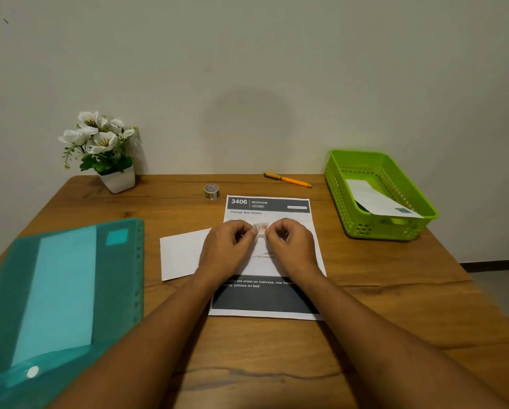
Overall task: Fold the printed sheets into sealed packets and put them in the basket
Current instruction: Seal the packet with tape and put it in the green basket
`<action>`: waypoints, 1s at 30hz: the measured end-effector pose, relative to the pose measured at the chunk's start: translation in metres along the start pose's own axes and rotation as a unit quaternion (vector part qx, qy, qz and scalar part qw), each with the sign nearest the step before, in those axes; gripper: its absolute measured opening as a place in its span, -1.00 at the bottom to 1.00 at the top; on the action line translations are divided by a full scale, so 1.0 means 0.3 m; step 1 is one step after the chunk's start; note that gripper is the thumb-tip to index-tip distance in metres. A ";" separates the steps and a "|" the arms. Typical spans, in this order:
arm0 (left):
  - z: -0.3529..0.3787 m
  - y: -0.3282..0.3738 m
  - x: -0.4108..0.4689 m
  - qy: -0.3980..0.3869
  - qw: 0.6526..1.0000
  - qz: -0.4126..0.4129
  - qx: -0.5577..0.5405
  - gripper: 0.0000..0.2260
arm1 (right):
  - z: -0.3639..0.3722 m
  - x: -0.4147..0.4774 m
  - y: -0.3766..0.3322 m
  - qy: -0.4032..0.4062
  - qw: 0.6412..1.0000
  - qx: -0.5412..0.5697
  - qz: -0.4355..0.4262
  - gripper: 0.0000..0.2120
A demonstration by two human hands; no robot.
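Note:
A folded white packet [182,253] lies on top of a flat printed sheet [268,302] headed "3406 Bedroom" at the table's middle. My left hand [226,249] and my right hand [291,246] rest on the packet, fingertips pinching a small pink-patterned piece of tape [260,228] between them. The tape roll [211,191] stands just beyond the sheet. The green basket [362,225] sits at the right with one white packet [377,202] inside.
A teal plastic folder [61,293] with paper inside covers the left front of the wooden table [395,290]. A potted white flower [105,149] stands at the back left. An orange pen [288,180] lies at the back near the wall.

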State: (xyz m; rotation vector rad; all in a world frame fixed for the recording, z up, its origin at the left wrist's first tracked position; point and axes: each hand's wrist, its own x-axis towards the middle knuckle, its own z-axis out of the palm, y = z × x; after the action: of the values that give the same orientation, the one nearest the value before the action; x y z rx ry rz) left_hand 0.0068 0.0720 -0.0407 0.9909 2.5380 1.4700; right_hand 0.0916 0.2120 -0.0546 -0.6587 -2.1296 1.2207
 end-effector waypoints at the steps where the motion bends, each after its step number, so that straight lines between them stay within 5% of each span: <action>1: 0.000 0.001 -0.001 0.003 1.000 0.000 0.000 -0.84 | -0.001 0.001 0.000 0.001 1.000 0.004 0.004 -0.88; 6: 0.006 0.005 -0.012 0.052 0.993 0.034 0.097 -0.88 | -0.008 0.011 0.007 0.024 0.998 0.053 0.036 -0.88; 11: 0.023 0.009 -0.008 -0.004 0.970 0.070 0.231 -0.69 | -0.021 0.041 -0.008 -0.017 0.997 0.018 0.068 -0.87; 20: 0.034 -0.002 0.004 -0.017 0.968 0.050 0.247 -0.64 | -0.061 0.194 -0.047 -0.152 0.978 -0.047 0.137 -0.69; 30: 0.038 -0.009 0.008 -0.014 0.968 0.044 0.245 -0.63 | -0.030 0.276 -0.058 -0.243 0.946 -0.165 0.139 -0.76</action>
State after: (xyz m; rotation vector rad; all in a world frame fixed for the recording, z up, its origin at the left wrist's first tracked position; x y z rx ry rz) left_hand 0.0074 0.0810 -0.0485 1.1766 2.9374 0.8364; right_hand 0.0375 0.2647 -0.0153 -0.8994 -2.7678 1.2842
